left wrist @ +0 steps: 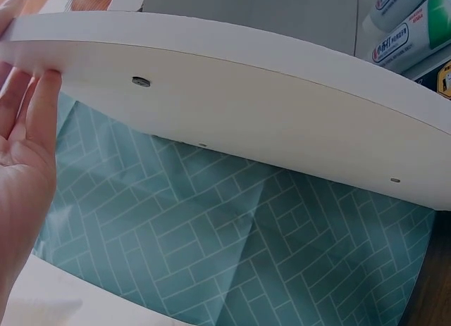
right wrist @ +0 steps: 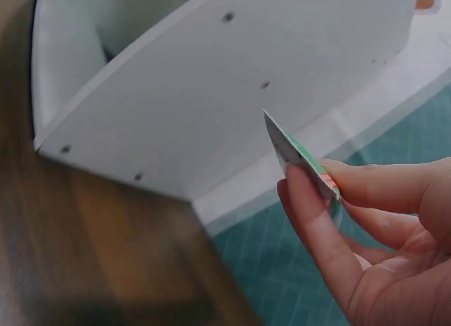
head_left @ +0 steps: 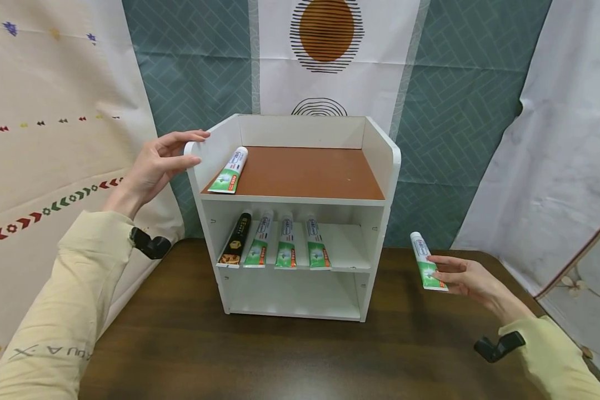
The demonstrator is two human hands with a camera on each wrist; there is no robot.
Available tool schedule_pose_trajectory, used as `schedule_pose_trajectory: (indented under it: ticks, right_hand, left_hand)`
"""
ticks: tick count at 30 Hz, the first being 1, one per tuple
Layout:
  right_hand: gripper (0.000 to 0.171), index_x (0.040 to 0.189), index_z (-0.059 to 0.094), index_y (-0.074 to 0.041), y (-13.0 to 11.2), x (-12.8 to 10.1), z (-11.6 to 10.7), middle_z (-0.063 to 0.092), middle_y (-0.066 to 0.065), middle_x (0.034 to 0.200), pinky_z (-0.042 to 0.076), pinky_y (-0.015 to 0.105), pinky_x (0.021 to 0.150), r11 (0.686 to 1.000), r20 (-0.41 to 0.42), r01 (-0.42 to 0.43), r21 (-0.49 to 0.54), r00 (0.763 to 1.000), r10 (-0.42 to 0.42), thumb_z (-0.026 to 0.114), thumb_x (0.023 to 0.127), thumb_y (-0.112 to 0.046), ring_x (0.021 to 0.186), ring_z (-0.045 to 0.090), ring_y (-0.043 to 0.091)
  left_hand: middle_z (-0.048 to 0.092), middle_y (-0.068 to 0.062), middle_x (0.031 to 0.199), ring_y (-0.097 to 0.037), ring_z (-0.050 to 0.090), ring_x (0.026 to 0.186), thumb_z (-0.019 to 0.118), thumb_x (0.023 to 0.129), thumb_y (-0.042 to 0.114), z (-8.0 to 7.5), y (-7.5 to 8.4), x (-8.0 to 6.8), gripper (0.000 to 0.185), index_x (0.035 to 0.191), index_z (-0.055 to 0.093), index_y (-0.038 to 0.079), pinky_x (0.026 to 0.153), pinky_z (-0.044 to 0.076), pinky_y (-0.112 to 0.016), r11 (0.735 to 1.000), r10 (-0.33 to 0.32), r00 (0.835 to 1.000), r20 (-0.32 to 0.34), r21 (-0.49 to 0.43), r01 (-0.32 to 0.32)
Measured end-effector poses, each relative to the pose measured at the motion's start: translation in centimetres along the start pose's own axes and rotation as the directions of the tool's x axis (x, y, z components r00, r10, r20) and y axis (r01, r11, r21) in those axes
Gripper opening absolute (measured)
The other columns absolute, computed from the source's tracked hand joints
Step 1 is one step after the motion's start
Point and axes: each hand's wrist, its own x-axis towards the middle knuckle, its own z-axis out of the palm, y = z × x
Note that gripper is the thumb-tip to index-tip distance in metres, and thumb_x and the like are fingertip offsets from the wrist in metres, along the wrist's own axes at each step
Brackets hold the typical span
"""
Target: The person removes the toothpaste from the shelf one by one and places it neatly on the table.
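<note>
A white shelf unit (head_left: pixel 300 201) with a brown top board stands on the table. My left hand (head_left: pixel 152 166) pinches the rim of its left side panel (left wrist: pixel 232 93), thumb and fingers on either side. Out to the right of the shelf, my right hand (head_left: pixel 472 280) holds a green-and-white toothpaste tube (head_left: pixel 425 261) above the table. Thumb and fingers pinch the tube near its flat crimped end (right wrist: pixel 299 157). Another green-and-white tube (head_left: pixel 230 171) lies at the left of the top board. On the middle shelf lie a black tube (head_left: pixel 236 239) and three green-and-white tubes (head_left: pixel 286 244) in a row.
The dark wooden table (head_left: pixel 280 355) extends in front of the unit and to both sides. Behind hangs a teal patterned cloth (head_left: pixel 195 72). A cream cloth (head_left: pixel 55 83) hangs at the left, a pale one (head_left: pixel 545 183) at the right.
</note>
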Motion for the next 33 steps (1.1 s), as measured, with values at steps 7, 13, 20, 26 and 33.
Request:
schedule_pose_trajectory:
  ticks: [7, 13, 20, 26, 33]
  right_hand:
    - [0.037, 0.122, 0.058, -0.009, 2.8, 0.2, -0.4, 0.054, 0.010, 0.104, 0.048, 0.042, 0.073, 0.997, 0.009, -0.038, -0.067, 0.999, 0.039, 0.061, 0.085, -0.004, 0.081, 0.059, 0.025]
    - [0.043, 0.125, 0.048, 0.005, 4.6, 0.6, -0.5, 0.055, 0.012, 0.107, 0.047, 0.046, 0.072, 0.996, 0.069, -0.019, -0.089, 0.997, 0.025, 0.061, 0.085, -0.002, 0.083, 0.060, 0.027]
    - [0.053, 0.126, 0.037, 0.015, 6.3, 1.1, 0.3, 0.051, 0.017, 0.109, 0.049, 0.043, 0.068, 0.987, 0.035, -0.048, -0.156, 0.998, 0.054, 0.063, 0.083, -0.001, 0.080, 0.059, 0.028]
    - [0.052, 0.124, 0.039, 0.015, 7.4, 1.4, 1.0, 0.049, 0.024, 0.113, 0.050, 0.043, 0.064, 0.970, 0.004, -0.061, -0.235, 0.998, 0.064, 0.065, 0.081, -0.002, 0.076, 0.058, 0.026]
    - [0.051, 0.122, 0.042, 0.014, 8.2, 1.7, 1.5, 0.049, 0.027, 0.113, 0.050, 0.042, 0.062, 0.954, -0.040, -0.080, -0.287, 0.997, 0.072, 0.066, 0.080, -0.001, 0.075, 0.057, 0.025]
  left_hand:
    - [0.044, -0.014, 0.130, -0.018, 0.027, 0.127, 0.056, 0.080, -0.016, -0.1, -0.1, 0.0, 0.034, 0.113, 0.058, -0.006, 0.089, 0.038, -0.026, 1.000, 0.003, 1.000, 0.006, -0.014, -0.003]
    - [0.043, -0.014, 0.130, -0.018, 0.027, 0.127, 0.056, 0.080, -0.016, -0.1, -0.1, 0.1, 0.034, 0.113, 0.058, -0.006, 0.088, 0.038, -0.025, 1.000, 0.008, 1.000, 0.003, -0.009, -0.008]
    - [0.044, -0.014, 0.130, -0.019, 0.028, 0.127, 0.056, 0.080, -0.015, 0.0, -0.1, 0.0, 0.033, 0.112, 0.059, -0.005, 0.089, 0.038, -0.025, 1.000, 0.010, 1.000, -0.009, 0.000, -0.010]
    - [0.043, -0.014, 0.130, -0.020, 0.028, 0.126, 0.056, 0.080, -0.016, -0.1, -0.1, 0.0, 0.034, 0.112, 0.059, -0.005, 0.088, 0.038, -0.026, 1.000, 0.013, 1.000, -0.005, -0.013, -0.013]
    - [0.043, -0.014, 0.130, -0.020, 0.029, 0.126, 0.057, 0.080, -0.016, -0.1, -0.2, 0.1, 0.034, 0.112, 0.059, -0.005, 0.088, 0.038, -0.026, 1.000, 0.013, 1.000, -0.006, -0.016, -0.014]
